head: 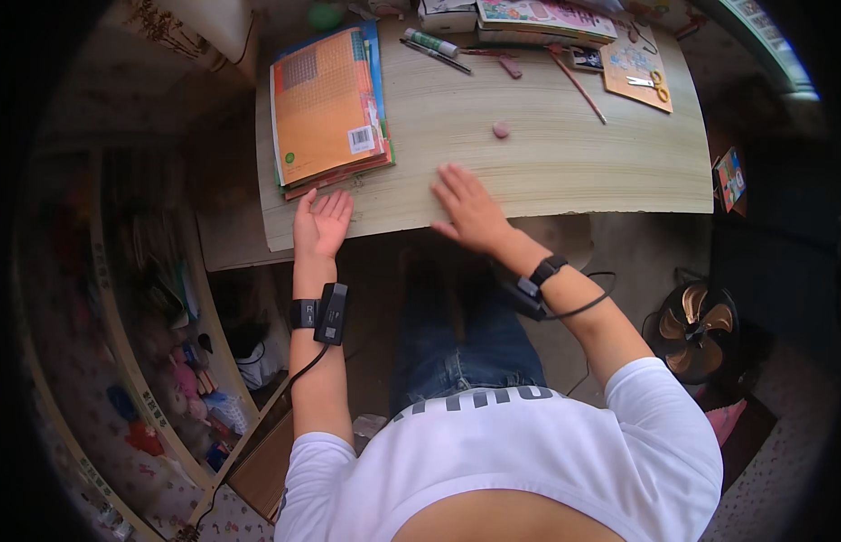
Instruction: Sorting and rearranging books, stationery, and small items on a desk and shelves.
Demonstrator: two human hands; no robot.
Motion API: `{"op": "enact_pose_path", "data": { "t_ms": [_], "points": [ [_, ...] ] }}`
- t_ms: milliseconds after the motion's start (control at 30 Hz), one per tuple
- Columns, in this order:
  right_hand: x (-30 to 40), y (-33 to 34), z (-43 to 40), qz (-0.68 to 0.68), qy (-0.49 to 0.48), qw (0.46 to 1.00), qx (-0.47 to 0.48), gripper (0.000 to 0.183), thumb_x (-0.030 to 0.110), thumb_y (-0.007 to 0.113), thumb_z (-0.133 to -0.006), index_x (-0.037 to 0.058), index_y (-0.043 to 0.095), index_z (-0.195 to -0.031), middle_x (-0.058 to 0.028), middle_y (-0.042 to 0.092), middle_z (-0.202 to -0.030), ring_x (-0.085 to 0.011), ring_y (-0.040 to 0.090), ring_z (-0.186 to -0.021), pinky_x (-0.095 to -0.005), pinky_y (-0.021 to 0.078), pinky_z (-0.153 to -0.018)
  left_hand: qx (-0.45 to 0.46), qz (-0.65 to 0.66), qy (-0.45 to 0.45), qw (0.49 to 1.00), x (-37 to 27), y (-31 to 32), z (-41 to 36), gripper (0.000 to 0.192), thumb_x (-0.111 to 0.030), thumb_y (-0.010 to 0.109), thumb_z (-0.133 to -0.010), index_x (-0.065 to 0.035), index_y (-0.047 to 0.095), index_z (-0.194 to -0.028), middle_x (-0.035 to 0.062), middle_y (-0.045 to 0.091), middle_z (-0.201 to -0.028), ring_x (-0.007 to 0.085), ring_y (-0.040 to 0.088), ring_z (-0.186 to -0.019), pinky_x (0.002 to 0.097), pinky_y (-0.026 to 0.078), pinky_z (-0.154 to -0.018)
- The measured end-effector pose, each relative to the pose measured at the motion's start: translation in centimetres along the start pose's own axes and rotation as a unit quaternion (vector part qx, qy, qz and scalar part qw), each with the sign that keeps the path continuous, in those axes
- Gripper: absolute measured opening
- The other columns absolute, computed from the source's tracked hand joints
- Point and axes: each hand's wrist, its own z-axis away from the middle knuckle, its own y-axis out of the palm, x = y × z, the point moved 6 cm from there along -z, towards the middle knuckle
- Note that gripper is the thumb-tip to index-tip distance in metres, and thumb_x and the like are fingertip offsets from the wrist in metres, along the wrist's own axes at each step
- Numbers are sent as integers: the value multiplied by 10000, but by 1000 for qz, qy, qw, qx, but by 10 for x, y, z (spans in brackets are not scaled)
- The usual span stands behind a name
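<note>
My left hand [323, 222] is palm up at the front edge of the wooden desk [420, 149], its fingers extended and nothing in it. Just beyond its fingertips lies a stack of books [319, 115] with an orange cover on top. My right hand [473, 209] is palm down at the desk's front edge, fingers spread and holding nothing. Whether it presses on the surface I cannot tell. A small pink round object [501, 129], perhaps an eraser, lies beyond the right fingertips. Both wrists wear black strapped devices with cables.
Toward the back lie a glue stick [431, 43], a black pen [437, 57], a pencil [578, 85] and a pink object [510, 66]. Yellow-handled scissors [654, 86] rest on a brown sheet. Books [546, 24] are piled behind. An electric fan [693, 332] stands at right, shelves [149, 400] at left.
</note>
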Motion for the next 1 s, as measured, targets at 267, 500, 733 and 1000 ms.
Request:
{"op": "enact_pose_path", "data": {
  "t_ms": [267, 500, 733, 1000],
  "points": [
    [1, 2, -28, -61, 61, 995, -43, 446, 304, 529, -775, 16, 440, -1104, -163, 380, -1214, -295, 326, -1163, -393, 272, -970, 5, 93, -130, 987, -14, 19, -2, 837, -355, 514, -720, 48, 44, -1284, 199, 109, -1347, 307, 117, -1259, 435, 143, -1011],
    [77, 29, -5, -167, -210, 948, 170, 485, 368, 497, -787, 26, 426, -1123, -163, 383, -1213, -304, 319, -1169, -391, 249, -987, -5, 78, -144, 987, -16, 10, -3, 716, -383, 481, -722, 49, 211, -1224, 176, 302, -1213, 268, 328, -1101, 410, 278, -912],
    [46, 32, -36, -10, -121, 991, 63, 528, 396, 487, -781, 10, 410, -1133, -185, 360, -1224, -320, 310, -1169, -397, 251, -975, -7, 88, -137, 987, -16, 26, -4, 696, -366, 488, -725, -16, 199, -1253, 162, 321, -1156, 270, 384, -998, 387, 354, -819],
    [71, 33, -41, -7, -207, 977, 43, 506, 400, 477, -781, 29, 434, -1122, -154, 448, -1159, -272, 361, -1147, -388, 237, -986, -41, 48, -67, 996, -19, 22, -13, 719, -321, 518, -723, -60, 146, -1280, 160, 309, -1163, 266, 397, -994, 380, 376, -788]
  ]
}}
